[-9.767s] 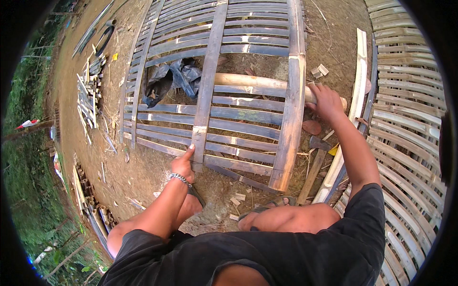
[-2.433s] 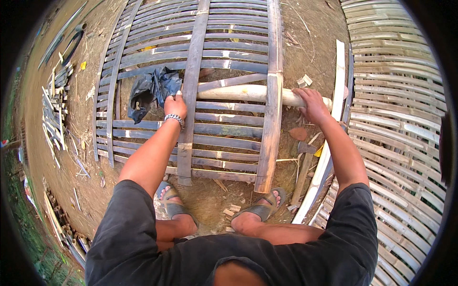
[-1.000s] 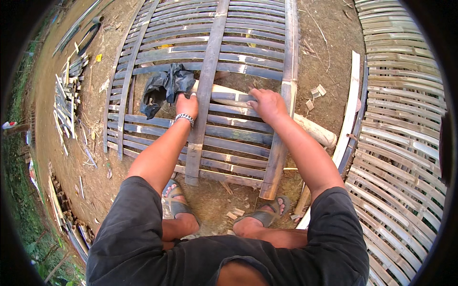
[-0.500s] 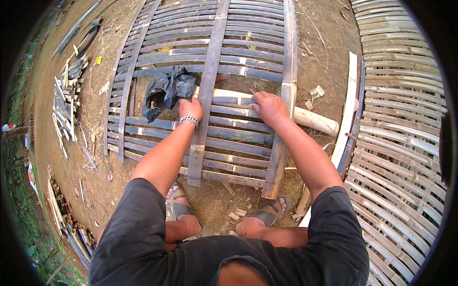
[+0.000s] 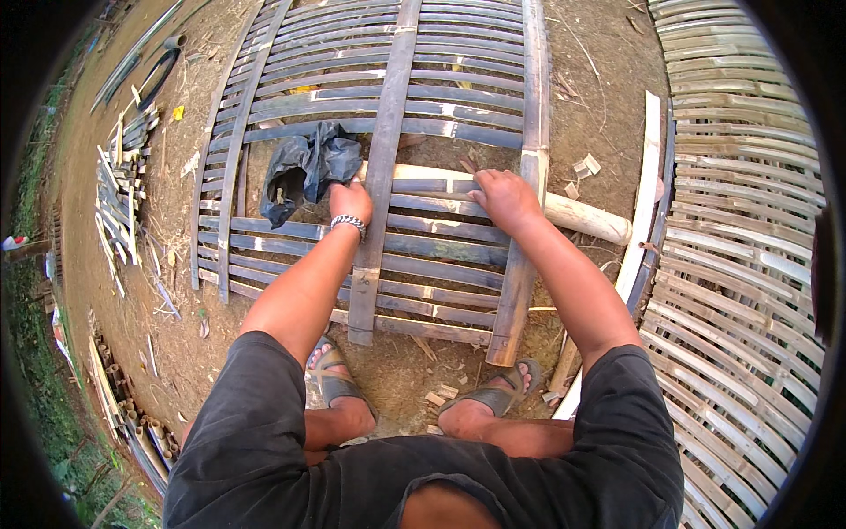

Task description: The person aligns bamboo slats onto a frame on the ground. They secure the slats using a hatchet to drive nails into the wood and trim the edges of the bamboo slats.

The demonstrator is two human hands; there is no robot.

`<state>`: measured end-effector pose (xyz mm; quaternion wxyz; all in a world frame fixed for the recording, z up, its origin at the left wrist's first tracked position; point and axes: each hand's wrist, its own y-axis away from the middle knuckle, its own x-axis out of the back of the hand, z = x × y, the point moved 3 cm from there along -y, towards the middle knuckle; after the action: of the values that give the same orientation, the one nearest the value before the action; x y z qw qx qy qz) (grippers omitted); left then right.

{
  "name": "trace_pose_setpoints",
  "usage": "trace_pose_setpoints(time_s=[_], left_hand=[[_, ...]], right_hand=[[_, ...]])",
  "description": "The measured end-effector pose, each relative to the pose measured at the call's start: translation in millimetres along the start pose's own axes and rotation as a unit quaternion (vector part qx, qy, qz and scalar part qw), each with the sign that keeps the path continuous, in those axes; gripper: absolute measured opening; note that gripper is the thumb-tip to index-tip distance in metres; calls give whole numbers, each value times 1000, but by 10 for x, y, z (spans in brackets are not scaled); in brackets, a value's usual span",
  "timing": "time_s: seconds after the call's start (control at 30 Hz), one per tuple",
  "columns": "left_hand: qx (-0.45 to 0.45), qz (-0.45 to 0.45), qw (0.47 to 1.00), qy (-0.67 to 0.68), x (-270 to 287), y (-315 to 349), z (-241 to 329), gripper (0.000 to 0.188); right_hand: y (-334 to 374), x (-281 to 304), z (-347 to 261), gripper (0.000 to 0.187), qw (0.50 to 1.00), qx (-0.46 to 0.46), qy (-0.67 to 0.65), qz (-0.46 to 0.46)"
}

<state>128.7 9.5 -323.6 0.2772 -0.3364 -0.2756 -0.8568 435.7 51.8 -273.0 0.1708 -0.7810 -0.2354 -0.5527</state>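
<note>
A dark bamboo slat [image 5: 432,186] runs crosswise in a lattice panel [image 5: 389,115] of similar slats, lying on the ground before me. My right hand [image 5: 508,203] is closed over this slat's right part, beside the panel's right rail [image 5: 534,163]. My left hand [image 5: 351,204], with a chain bracelet at the wrist, is closed at the slat's left part, against the middle rail [image 5: 377,212]; its fingertips are partly hidden. Touching that hand is a crumpled black plastic bag [image 5: 310,169]. Under the panel lies a pale round bamboo pole [image 5: 589,218], its end sticking out to the right.
A second panel of pale bamboo slats [image 5: 740,256] fills the right side. A long split bamboo strip [image 5: 641,189] lies alongside it. Cut slats [image 5: 121,198] are heaped at left, with bamboo tubes [image 5: 145,432] below. My sandalled feet [image 5: 335,377] stand at the panel's near edge.
My right hand has slid slightly to the right along the slat. My left hand keeps its place by the middle rail. The round pole's end appears marginally farther right.
</note>
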Motion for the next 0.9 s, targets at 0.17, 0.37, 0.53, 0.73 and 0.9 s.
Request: trace_pose_setpoints(time_s=[0.17, 0.37, 0.53, 0.73, 0.9], left_hand=[[-21, -2, 1000, 9, 7, -2, 28, 44], [21, 5, 998, -53, -19, -95, -8, 49], [36, -2, 997, -63, -81, -133, -7, 54], [0, 24, 998, -62, -126, -181, -52, 52], [14, 12, 998, -67, -110, -116, 23, 54]], right_hand=[[-35, 67, 53, 30, 999, -9, 12, -35], [-46, 73, 114, 27, 999, -2, 26, -39], [-68, 58, 131, 26, 998, -11, 30, -54], [-56, 82, 136, 28, 999, 10, 1, -38], [-10, 69, 163, 27, 999, 24, -7, -44]])
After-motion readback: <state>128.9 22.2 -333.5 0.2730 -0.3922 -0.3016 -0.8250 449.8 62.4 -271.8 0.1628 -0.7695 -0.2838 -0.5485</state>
